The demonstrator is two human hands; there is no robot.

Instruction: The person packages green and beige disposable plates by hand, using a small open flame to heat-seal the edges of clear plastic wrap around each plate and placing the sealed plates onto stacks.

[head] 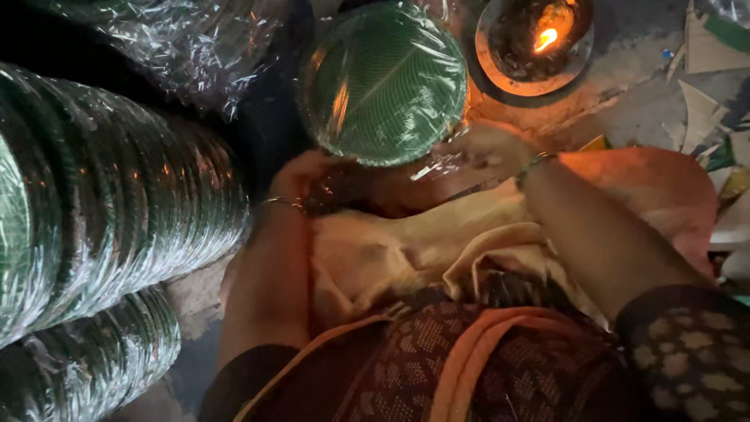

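Pinching plastic wrap (437, 160) w/ both hands: right hand (488, 148) and left hand (301, 176) flank plate stack (384, 82), just below it.

Thin bangle on each wrist, dark patterned sleeves w/ orange trim.

Both forearms reach forward; left hand (301, 178) and right hand (484, 148) apparently curl their fingers closed.

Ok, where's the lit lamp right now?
In the head view the lit lamp sits on the floor at the top, right of centre, just right of the wrapped stack of green plates and beyond the right hand.
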